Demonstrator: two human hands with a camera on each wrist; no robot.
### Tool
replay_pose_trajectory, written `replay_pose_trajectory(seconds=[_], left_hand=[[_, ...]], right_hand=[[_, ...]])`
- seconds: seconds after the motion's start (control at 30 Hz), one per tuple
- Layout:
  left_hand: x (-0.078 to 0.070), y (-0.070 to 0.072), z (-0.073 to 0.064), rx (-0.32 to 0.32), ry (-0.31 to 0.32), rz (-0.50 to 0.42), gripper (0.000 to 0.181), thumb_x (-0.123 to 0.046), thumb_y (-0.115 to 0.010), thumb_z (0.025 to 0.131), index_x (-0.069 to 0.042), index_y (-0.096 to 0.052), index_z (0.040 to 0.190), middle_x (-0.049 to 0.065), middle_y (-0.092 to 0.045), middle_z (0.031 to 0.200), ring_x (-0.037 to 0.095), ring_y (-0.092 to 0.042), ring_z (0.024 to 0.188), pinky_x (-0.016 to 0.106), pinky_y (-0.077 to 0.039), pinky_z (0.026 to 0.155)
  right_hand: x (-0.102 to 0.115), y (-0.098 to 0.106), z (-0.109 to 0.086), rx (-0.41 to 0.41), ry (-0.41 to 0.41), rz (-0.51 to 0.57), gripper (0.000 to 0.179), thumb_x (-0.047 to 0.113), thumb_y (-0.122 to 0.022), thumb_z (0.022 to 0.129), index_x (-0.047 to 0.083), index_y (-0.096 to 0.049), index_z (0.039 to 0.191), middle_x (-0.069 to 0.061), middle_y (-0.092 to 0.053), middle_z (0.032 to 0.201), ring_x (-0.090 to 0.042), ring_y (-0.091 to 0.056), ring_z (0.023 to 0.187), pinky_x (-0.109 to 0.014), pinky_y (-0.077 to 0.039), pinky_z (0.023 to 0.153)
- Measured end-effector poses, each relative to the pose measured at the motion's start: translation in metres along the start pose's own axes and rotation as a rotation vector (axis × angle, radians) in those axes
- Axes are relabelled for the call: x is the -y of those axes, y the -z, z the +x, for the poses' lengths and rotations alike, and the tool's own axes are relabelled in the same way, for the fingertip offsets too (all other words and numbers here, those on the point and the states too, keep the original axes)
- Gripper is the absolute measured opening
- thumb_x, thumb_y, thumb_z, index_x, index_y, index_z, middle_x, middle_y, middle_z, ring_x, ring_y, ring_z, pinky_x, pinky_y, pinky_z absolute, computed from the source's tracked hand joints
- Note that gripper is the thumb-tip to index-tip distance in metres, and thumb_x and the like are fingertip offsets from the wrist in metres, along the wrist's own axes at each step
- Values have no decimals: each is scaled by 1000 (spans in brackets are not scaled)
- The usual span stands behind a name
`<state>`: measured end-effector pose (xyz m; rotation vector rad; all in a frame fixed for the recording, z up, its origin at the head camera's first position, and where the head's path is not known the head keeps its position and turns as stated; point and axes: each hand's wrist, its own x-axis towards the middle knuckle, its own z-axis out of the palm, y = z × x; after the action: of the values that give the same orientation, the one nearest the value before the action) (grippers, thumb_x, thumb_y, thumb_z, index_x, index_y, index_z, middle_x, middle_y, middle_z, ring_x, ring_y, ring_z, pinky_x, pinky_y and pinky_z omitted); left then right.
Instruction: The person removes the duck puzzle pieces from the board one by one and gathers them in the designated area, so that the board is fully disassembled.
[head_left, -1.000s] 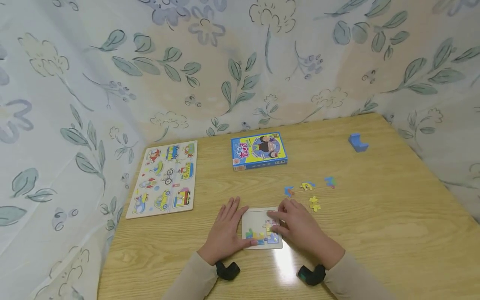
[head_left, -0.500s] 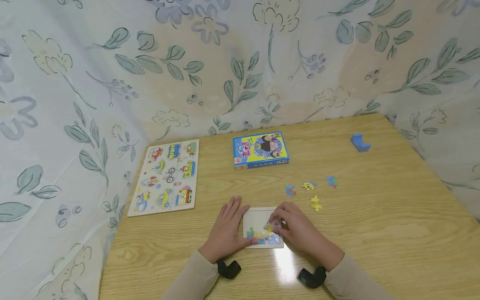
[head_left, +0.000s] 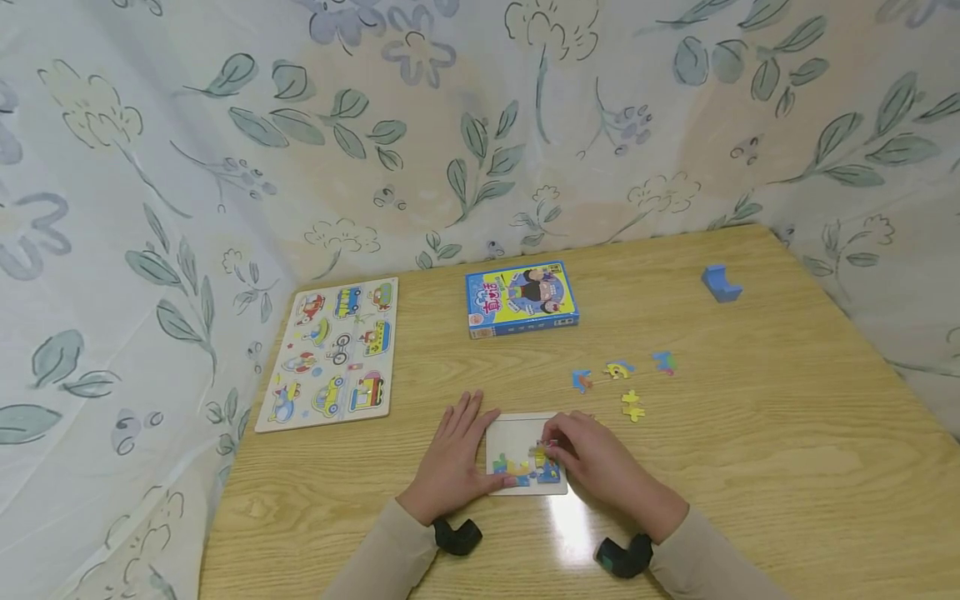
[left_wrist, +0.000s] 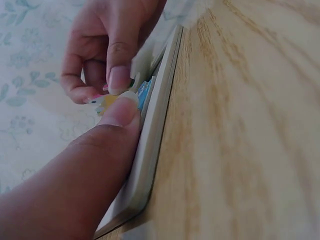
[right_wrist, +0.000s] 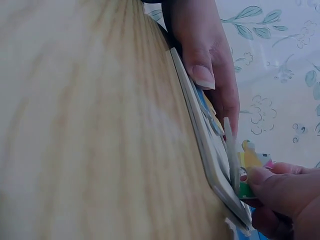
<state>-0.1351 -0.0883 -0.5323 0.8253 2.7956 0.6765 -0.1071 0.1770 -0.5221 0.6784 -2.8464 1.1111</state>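
A small square puzzle tray [head_left: 513,429] lies in front of me, with several joined jigsaw pieces along its lower and right sides. My left hand [head_left: 450,454] rests along its left edge, fingers spread straight, and its thumb [left_wrist: 112,125] presses on the pieces by the near rim. At the right side my right hand [head_left: 603,458] pinches a yellow, green and white jigsaw piece [right_wrist: 252,160] between thumb and fingers, tilted up over the tray. Beside it in the right wrist view, a pale thin edge [right_wrist: 231,150] stands up from the tray. The curled fingers partly hide the held piece.
Several loose jigsaw pieces lie beyond the tray, among them a yellow one [head_left: 632,407] and a blue one [head_left: 663,362]. Further back are a blue-and-yellow box [head_left: 522,300], a vehicle puzzle board [head_left: 326,354] at left and a blue notched block [head_left: 722,285] at right.
My right hand's fingers have drawn in from over the tray's top right to pinch a piece, and the right-side pieces now tilt. The left hand has stayed in place.
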Motion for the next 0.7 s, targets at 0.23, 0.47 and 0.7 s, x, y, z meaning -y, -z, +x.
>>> replay_pose_trajectory(seconds=[0.23, 0.47, 0.7], left_hand=[[0, 0, 0, -1, 1, 6, 102, -68, -78, 84, -14, -39, 161, 12, -15, 174, 26, -3, 161, 47, -6, 129], [-1, 1, 0, 7, -1, 7, 101, -68, -77, 84, -15, -38, 162, 12, -14, 174, 27, -3, 161, 48, -7, 129], [-1, 3, 0, 11, 2, 1, 102, -66, -79, 84, -15, -38, 162, 12, -14, 174, 27, -3, 161, 49, -7, 129]], right_hand=[[1, -1, 0, -1, 57, -76, 19, 8, -78, 95, 15, -67, 109, 7, -64, 98, -8, -59, 88, -32, -57, 77], [-2, -2, -1, 21, 162, -115, 14, 11, -80, 93, 15, -76, 106, 10, -65, 97, -7, -52, 87, -31, -50, 75], [-5, -2, 0, -22, 204, -55, 17, 10, -87, 85, 18, -77, 96, 14, -62, 91, -5, -50, 85, -27, -49, 72]])
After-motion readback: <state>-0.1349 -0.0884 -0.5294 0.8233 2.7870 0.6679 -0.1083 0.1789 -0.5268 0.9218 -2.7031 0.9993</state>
